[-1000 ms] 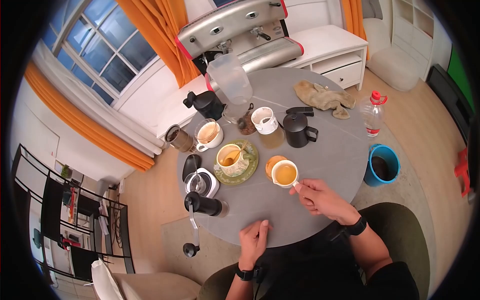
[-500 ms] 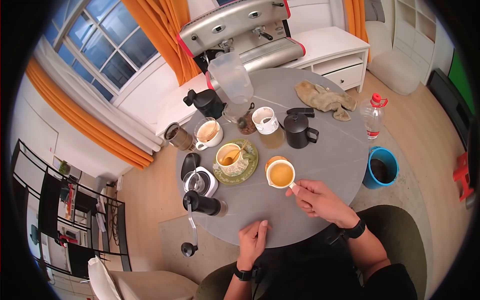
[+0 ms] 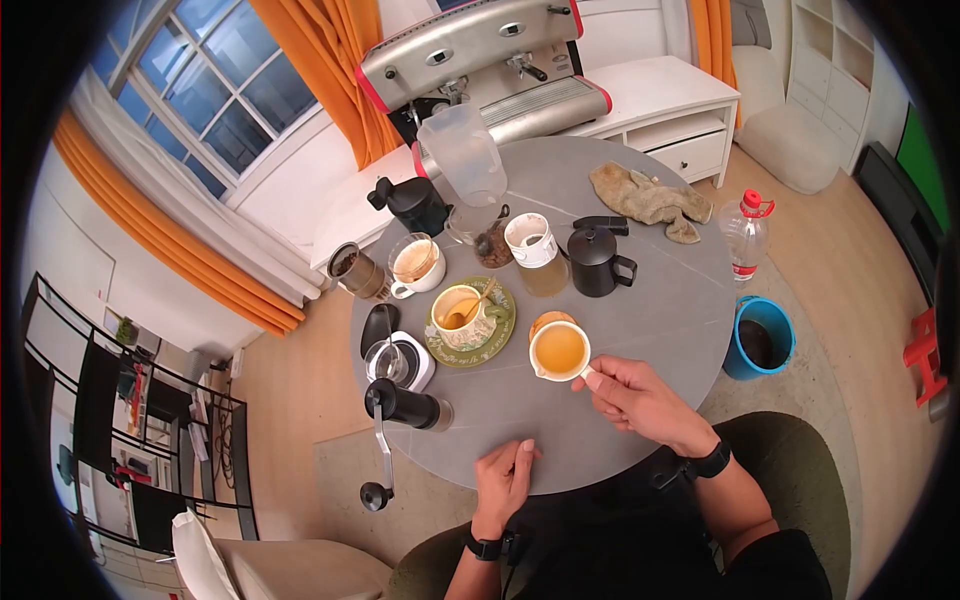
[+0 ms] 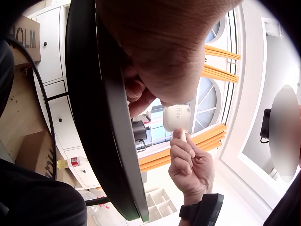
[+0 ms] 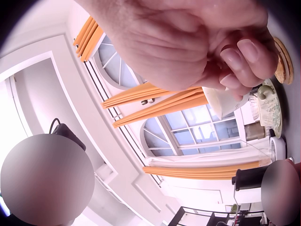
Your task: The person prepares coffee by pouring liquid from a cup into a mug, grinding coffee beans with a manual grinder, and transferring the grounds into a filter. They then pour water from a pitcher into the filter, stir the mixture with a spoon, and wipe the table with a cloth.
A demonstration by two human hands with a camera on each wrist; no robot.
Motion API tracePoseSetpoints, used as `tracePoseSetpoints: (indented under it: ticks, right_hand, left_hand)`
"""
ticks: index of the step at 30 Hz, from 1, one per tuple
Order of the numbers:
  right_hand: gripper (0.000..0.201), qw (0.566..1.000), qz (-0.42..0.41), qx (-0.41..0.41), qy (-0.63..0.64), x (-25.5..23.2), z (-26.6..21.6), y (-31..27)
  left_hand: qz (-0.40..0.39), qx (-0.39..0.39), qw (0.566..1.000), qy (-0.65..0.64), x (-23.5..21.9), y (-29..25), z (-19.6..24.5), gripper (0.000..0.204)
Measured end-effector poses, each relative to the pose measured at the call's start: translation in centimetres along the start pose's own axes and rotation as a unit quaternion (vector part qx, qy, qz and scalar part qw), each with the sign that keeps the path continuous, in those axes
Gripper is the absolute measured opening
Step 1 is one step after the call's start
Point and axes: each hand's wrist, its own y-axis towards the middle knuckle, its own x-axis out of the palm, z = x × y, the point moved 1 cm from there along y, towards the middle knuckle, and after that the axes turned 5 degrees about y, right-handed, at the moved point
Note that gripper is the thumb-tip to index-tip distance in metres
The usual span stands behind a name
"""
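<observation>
In the head view my right hand [image 3: 640, 400] pinches the handle of a small white spouted cup [image 3: 540, 368] filled with amber-brown liquid. The cup is held over the near part of the round grey table, overlapping a round wooden coaster [image 3: 550, 319]. Its side shows part of the word "coffee" in the left wrist view. My left hand [image 3: 505, 474] rests at the table's near edge with loosely bent fingers and holds nothing. Left of the held cup, a patterned teacup [image 3: 472, 335] with a spoon in it stands on a green saucer [image 3: 465, 358].
A hand grinder [image 3: 410, 405] lies at the left, its crank past the table edge, near a small white scale [image 3: 420, 372]. Behind stand a black kettle [image 3: 594, 265], a white-collared glass jar [image 3: 541, 277] and a clear pitcher [image 3: 462, 150]. A cloth [image 3: 645, 195] lies far right.
My right hand has brought the cup slightly left, more over the coaster, and the cup looks a little larger. My left hand keeps its place at the table edge.
</observation>
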Motion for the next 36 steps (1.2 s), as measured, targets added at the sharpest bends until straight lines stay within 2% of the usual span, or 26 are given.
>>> tracePoseSetpoints:
  ticks: [8, 17, 20, 23, 29, 32, 36]
  right_hand:
    - [0.03, 0.997, 0.01, -0.065, -0.05, 0.0, 0.5, 0.2]
    - [0.028, 0.994, 0.039, -0.072, -0.079, -0.2, 0.9, 0.3]
    - [0.029, 0.999, 0.036, -0.02, -0.033, 0.1, 0.4, 0.0]
    - [0.031, 0.984, 0.004, 0.09, 0.151, 0.3, -0.2, -0.2]
    - [0.032, 0.952, -0.051, 0.098, 0.287, 0.0, 0.6, 0.2]
    - [0.033, 0.951, -0.059, 0.094, 0.288, -0.1, 0.7, 0.3]
    - [0.032, 0.977, -0.006, 0.103, 0.185, 0.2, 0.0, 0.0]
  left_hand:
    - [0.01, 0.007, 1.0, -0.003, 0.0, 0.1, 0.3, 0.033]
    - [0.009, 0.014, 1.0, 0.003, 0.0, 0.0, 0.1, 0.033]
    - [0.008, 0.011, 1.0, 0.001, 0.0, 0.0, 0.1, 0.033]
    - [0.006, 0.008, 1.0, 0.003, 0.0, 0.0, 0.1, 0.033]
    - [0.005, 0.012, 1.0, 0.01, 0.0, 0.0, 0.0, 0.034]
    - [0.009, 0.017, 1.0, 0.012, 0.0, 0.0, 0.1, 0.033]
    - [0.013, 0.022, 1.0, 0.01, 0.0, 0.1, 0.1, 0.033]
